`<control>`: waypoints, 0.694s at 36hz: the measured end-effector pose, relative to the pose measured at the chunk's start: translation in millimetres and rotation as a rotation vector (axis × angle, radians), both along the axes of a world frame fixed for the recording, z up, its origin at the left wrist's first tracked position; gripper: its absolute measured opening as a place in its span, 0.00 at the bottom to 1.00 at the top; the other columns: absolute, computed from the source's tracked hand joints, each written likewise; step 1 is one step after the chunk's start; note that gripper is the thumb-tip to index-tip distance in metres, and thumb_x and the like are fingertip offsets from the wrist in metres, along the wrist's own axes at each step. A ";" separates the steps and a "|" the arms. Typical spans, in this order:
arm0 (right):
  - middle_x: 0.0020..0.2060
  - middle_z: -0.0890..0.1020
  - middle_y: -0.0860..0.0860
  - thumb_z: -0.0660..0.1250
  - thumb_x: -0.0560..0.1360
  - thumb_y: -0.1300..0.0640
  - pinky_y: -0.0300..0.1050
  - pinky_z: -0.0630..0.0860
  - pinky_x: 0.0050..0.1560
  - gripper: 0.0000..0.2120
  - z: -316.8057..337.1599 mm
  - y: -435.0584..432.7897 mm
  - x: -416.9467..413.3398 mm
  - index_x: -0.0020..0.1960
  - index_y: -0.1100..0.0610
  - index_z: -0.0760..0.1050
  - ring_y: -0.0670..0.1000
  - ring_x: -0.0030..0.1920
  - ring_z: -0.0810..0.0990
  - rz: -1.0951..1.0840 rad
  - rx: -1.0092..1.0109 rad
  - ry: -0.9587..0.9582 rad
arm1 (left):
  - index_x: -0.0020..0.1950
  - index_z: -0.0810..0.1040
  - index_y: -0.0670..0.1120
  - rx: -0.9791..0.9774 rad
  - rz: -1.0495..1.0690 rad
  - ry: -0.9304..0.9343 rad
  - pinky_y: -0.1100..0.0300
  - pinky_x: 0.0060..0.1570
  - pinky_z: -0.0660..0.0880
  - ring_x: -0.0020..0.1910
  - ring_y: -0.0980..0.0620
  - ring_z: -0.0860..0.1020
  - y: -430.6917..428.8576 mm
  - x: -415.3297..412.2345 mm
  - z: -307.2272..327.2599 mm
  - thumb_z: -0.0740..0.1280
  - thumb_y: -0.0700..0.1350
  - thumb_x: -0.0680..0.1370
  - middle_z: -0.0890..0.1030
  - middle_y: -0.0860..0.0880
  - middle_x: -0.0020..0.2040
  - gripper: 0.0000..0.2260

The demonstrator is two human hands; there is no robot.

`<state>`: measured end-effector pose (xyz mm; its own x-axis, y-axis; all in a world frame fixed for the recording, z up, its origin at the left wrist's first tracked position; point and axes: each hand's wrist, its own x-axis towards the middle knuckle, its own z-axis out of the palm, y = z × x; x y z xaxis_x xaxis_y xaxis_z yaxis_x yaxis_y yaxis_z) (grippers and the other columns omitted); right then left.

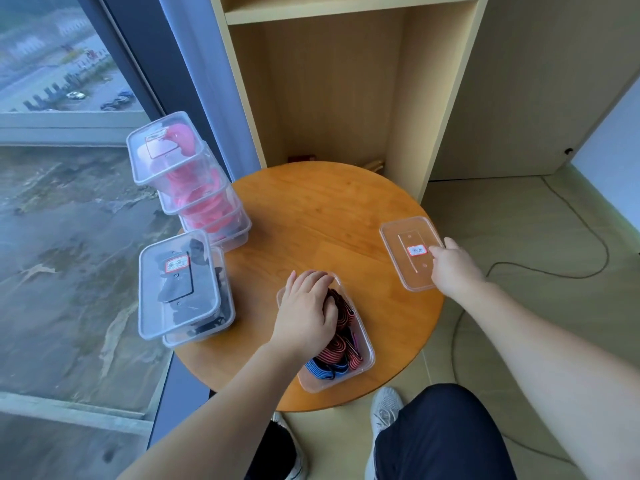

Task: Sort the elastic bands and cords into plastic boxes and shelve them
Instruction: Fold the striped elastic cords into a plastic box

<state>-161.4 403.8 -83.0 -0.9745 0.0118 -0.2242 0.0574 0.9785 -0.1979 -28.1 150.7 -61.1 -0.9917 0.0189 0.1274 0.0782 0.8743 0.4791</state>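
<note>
Centrally, left hand (306,313) fingers (309,279) curled on striped bands (337,346) (seemingly gripping), right hand (453,268) pinching clear lid (405,237).

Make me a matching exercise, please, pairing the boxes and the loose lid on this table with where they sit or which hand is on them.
Things:
1. pink stack
2. black stack
3. open box
4. lid

Places or states:
A. pinched by the right hand, at the right edge
B. left hand inside, gripping its bands
C. far left of the table
D. near left, closed

Pairs: 1-C, 2-D, 3-B, 4-A
</note>
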 end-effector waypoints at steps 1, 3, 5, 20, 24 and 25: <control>0.75 0.60 0.55 0.59 0.81 0.59 0.52 0.75 0.59 0.22 -1.3 0.2 -1.0 0.74 0.54 0.64 0.59 0.67 0.69 -0.022 0.012 -0.018 | 0.69 0.73 0.45 0.000 -0.005 0.003 0.51 0.77 0.45 0.73 0.51 0.63 1.3 -1.6 0.2 0.58 0.44 0.80 0.73 0.50 0.70 0.18; 0.76 0.59 0.57 0.57 0.81 0.62 0.51 0.75 0.59 0.23 -5.5 1.5 -3.0 0.76 0.55 0.62 0.60 0.68 0.70 -0.068 -0.009 -0.041 | 0.68 0.74 0.45 -0.003 -0.017 0.005 0.51 0.77 0.47 0.72 0.51 0.65 3.5 -4.6 -0.2 0.58 0.43 0.80 0.74 0.50 0.69 0.17; 0.73 0.63 0.57 0.56 0.81 0.64 0.51 0.75 0.58 0.22 -11.8 2.8 -4.8 0.75 0.56 0.63 0.59 0.66 0.71 -0.096 -0.053 -0.033 | 0.68 0.74 0.45 -0.001 -0.028 0.005 0.50 0.77 0.48 0.71 0.51 0.66 4.9 -6.3 -0.9 0.59 0.43 0.80 0.75 0.50 0.68 0.17; 0.66 0.71 0.58 0.58 0.78 0.65 0.43 0.75 0.49 0.26 12.8 -1.3 2.5 0.76 0.56 0.64 0.60 0.59 0.76 -0.224 -0.339 0.073 | 0.62 0.77 0.40 0.071 0.028 0.047 0.54 0.68 0.66 0.64 0.46 0.72 -13.7 5.0 1.4 0.58 0.43 0.76 0.78 0.45 0.61 0.18; 0.67 0.71 0.57 0.56 0.79 0.67 0.41 0.73 0.53 0.26 31.8 -17.3 19.8 0.76 0.57 0.63 0.58 0.63 0.74 -0.185 -0.456 0.111 | 0.64 0.77 0.44 0.098 0.121 0.036 0.63 0.64 0.61 0.65 0.51 0.70 -26.6 18.4 2.3 0.61 0.41 0.78 0.77 0.48 0.63 0.15; 0.67 0.71 0.57 0.55 0.79 0.67 0.43 0.71 0.56 0.26 36.8 -21.9 25.4 0.76 0.57 0.63 0.58 0.64 0.74 -0.169 -0.488 0.135 | 0.64 0.77 0.44 0.101 0.133 0.037 0.63 0.64 0.61 0.66 0.51 0.70 -29.3 22.5 3.2 0.61 0.41 0.78 0.77 0.48 0.63 0.15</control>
